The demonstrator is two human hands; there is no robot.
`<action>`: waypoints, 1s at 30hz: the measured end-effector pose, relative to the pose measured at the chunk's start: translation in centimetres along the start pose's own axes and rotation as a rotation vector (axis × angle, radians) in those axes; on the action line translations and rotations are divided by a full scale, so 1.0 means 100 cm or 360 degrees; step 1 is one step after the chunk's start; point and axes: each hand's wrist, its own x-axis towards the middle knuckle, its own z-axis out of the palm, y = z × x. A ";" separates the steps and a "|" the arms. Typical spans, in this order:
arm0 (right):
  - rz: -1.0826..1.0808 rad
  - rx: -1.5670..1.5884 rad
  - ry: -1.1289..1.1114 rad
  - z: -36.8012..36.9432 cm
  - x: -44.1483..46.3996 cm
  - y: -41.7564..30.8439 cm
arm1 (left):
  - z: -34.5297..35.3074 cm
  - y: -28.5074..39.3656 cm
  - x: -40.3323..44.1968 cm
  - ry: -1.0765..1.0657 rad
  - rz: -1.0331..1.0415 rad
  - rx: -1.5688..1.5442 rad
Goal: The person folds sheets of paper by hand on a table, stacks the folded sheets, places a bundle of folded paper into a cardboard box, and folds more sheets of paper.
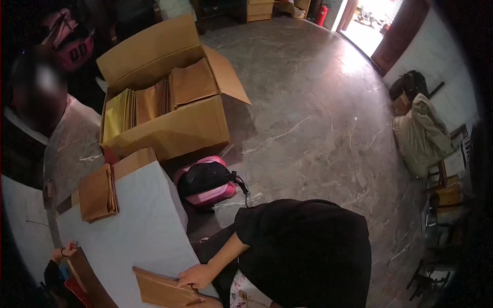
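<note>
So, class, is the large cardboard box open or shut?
Open: the cardboard box has its back flap raised, with brown stacks showing inside.

Head camera: 1 view, worn on the head, facing forward and steeply down.
Brown paper (pixel 159 288): near, low in the view, seen from above.
White work surface (pixel 138 238): near left, its top tilted across the picture.
Open carton (pixel 167 146): farther off at left, the lens high enough to look inside.
Doorway (pixel 367 28): far right, across the floor (pixel 303 133).
Right wall (pixel 431 54): bowed by the wide lens.
</note>
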 end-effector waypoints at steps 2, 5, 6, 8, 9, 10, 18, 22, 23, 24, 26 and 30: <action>-0.0045 -0.0080 0.0066 0.009 0.000 0.018 | -0.001 -0.012 -0.008 -0.0020 -0.0039 -0.0016; -0.0191 -0.0557 0.0303 0.012 -0.013 0.007 | -0.003 -0.025 -0.016 -0.0070 -0.0122 -0.0048; -0.0246 -0.0630 0.0344 0.012 -0.014 0.008 | -0.003 -0.030 -0.020 -0.0081 -0.0173 -0.0072; -0.0203 -0.0717 0.0369 0.013 -0.016 0.006 | 0.005 -0.032 -0.025 -0.0005 -0.0140 0.0143; -0.0114 -0.0747 0.0333 0.011 -0.017 0.003 | 0.005 -0.037 -0.026 -0.0013 -0.0186 0.0039; -0.0048 -0.0809 0.0244 0.004 -0.017 -0.003 | 0.003 -0.033 -0.025 -0.0017 -0.0212 -0.0081; -0.0098 -0.0827 0.0146 -0.017 -0.018 -0.016 | -0.035 -0.002 -0.006 -0.0144 -0.0449 -0.0403; -0.0299 -0.0716 0.0167 -0.018 -0.019 0.000 | -0.029 0.001 -0.014 -0.0082 -0.0533 -0.0310; -0.0316 -0.0658 0.0153 -0.021 -0.015 -0.006 | -0.030 0.001 -0.013 -0.0054 -0.0567 -0.0353; -0.0234 -0.0576 0.0067 -0.023 -0.016 -0.008 | -0.029 0.001 -0.016 -0.0014 -0.0579 -0.0395; -0.0201 -0.0400 0.0016 -0.027 -0.015 -0.006 | -0.022 0.002 -0.019 0.0055 -0.0560 -0.0326; 0.0239 -0.0253 0.0050 -0.025 -0.008 -0.004 | -0.022 0.002 -0.018 0.0036 -0.0556 -0.0295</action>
